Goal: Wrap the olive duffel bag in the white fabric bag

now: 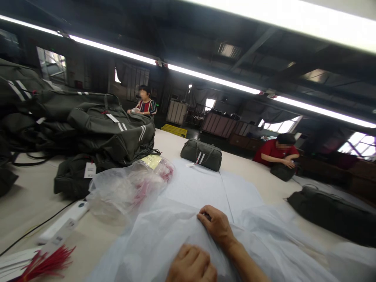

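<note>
A stack of thin white sheets (199, 188) lies spread on the table in front of me. My right hand (216, 227) rests on it near the middle, its fingers curled and pinching a fold of the top sheet. My left hand (191, 265) sits at the bottom edge of the view just left of it. Its knuckles are up and its fingers are closed down on the same white material. What lies under either hand is hidden.
A clear plastic bag (129, 188) with red tags lies to the left. Behind it is a pile of dark duffel bags (111, 129). One small duffel (201, 154) stands ahead, another bag (329, 211) lies right. A white power strip (63, 221) and red tassels (44, 262) are near left. Two people (145, 103) (277, 152) work farther off.
</note>
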The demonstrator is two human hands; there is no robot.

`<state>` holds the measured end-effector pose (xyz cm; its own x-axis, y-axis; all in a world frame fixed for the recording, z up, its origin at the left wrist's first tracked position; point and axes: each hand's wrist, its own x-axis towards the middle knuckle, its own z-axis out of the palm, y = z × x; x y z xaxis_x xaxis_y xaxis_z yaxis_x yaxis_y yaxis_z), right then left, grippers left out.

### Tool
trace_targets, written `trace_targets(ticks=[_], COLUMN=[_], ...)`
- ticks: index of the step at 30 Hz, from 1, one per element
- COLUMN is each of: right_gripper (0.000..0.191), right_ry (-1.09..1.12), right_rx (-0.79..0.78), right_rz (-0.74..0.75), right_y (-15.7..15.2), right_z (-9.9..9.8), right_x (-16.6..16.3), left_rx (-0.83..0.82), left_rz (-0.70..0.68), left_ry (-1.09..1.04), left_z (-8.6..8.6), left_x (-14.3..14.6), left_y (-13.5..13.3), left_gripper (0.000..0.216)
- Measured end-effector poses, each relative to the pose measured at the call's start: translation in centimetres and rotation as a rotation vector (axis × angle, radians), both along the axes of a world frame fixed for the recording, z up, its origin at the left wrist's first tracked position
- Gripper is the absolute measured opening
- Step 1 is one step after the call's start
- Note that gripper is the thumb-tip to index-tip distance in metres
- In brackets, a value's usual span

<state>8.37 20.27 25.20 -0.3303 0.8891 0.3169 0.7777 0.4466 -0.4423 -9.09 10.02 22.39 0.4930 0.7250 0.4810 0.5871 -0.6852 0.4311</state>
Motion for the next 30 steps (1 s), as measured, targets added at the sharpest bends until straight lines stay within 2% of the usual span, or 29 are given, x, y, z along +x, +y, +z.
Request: trace_targets(ticks=[2, 4, 6, 8, 10, 12, 15, 17, 20, 23, 25, 27, 30], right_gripper=[0.018, 0.015, 0.012, 0.010, 0.012, 0.024, 0.045, 0.054, 0.056, 0.049, 0.054, 0.063, 0.068], right_ry=[-0.004, -0.011, -0.003, 0.048, 0.123, 0.198, 0.188, 0.073, -0.074, -0.036, 0.061, 0.177, 0.325], right_rx=[0.001, 0.008, 0.014, -0.004, -0.029, -0.043, -0.030, -0.051, -0.264, -0.431, -0.392, -0.297, -0.163], right_rz=[-0.006, -0.012, -0.016, -0.024, -0.037, -0.034, -0.051, -0.162, -0.393, -0.442, -0.425, -0.460, -0.569], right_y=[0.1, 0.4, 0.7, 1.0, 1.2, 0.7, -1.5, -3.4, -5.2, -4.8, -4.2, -4.1, -6.4], right_z=[-0.1, -0.4, -0.5, -0.3, 0.6, 2.2, 4.2, 4.3, 2.3, 0.1, -0.2, 0.6, 2.0], right_x=[0.0, -0.1, -0.4, -0.8, -0.7, 0.5, 5.0, 9.3, 15.2, 18.2, 18.8, 19.8, 23.9], left_rx=[0.020, -0.010, -0.043, -0.084, -0.131, -0.152, -0.130, -0.104, -0.051, -0.032, -0.023, -0.011, 0.007], left_rz=[0.060, 0.186, 0.282, 0.317, 0.335, 0.351, 0.370, 0.382, 0.411, 0.459, 0.475, 0.465, 0.460], left_ry=[0.107, 0.127, 0.124, 0.153, 0.209, 0.263, 0.310, 0.322, 0.332, 0.406, 0.485, 0.571, 0.709], left_z=[-0.2, -0.2, 0.0, 0.7, 1.5, 2.1, 2.3, 2.0, 1.3, 1.3, 1.7, 2.6, 3.8], left_x=[4.0, 5.9, 6.2, 5.8, 5.3, 5.1, 4.9, 4.9, 4.9, 4.9, 5.0, 5.1, 5.3], left_y=[1.6, 2.8, 3.3, 3.4, 3.3, 3.2, 3.2, 3.2, 3.2, 3.4, 3.5, 3.5, 2.9], left_gripper=[0.019, 0.016, 0.016, 0.017, 0.019, 0.022, 0.025, 0.027, 0.029, 0.035, 0.037, 0.037, 0.038])
